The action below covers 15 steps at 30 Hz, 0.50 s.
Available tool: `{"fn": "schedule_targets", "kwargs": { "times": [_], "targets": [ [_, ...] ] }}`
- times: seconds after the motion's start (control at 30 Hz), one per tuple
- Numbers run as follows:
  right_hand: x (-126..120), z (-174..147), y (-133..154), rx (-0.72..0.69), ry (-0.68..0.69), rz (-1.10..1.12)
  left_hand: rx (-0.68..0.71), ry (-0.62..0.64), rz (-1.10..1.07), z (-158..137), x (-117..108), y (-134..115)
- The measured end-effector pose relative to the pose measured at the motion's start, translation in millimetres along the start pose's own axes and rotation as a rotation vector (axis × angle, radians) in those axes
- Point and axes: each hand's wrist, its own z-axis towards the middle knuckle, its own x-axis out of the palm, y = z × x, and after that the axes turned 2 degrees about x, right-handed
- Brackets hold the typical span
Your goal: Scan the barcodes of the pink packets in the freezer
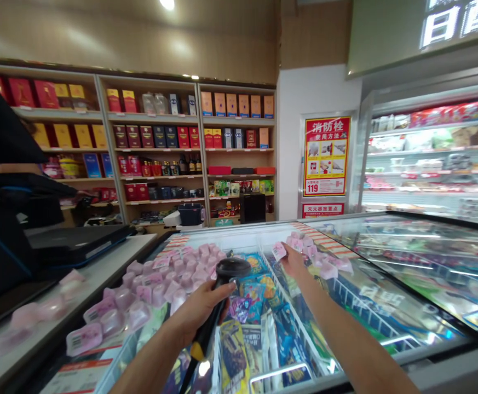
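Note:
My left hand is wrapped around the handle of a black barcode scanner with a yellow part low on its grip. The scanner's head is raised over the glass lid of a chest freezer. Farther right, my right hand pinches a small pink cup whose flat face carries a barcode. A large heap of similar pink cups lies to the left of the scanner. A smaller group of pink cups sits on the glass beside my right hand.
Under the glass, wire baskets hold frozen packs. A counter on the left carries a few blurred cups and a black laptop-like device. A person's dark sleeve shows there. Boxed shelves and a lit chiller stand behind.

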Motion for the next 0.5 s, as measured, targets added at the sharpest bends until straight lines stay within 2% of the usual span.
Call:
{"fn": "schedule_targets", "kwargs": {
  "times": [0.2, 0.33, 0.5],
  "targets": [
    [26, -22, 20, 0.225, 0.124, 0.428, 0.04, 0.022, 0.022, -14, -4, -6],
    [36, -32, 20, 0.253, 0.161, 0.417, 0.027, 0.02, 0.029, -21, -3, -12],
    [51, -37, 7, 0.261, 0.164, 0.381, 0.026, 0.01, -0.005, -17, -8, -6]
  ]
}}
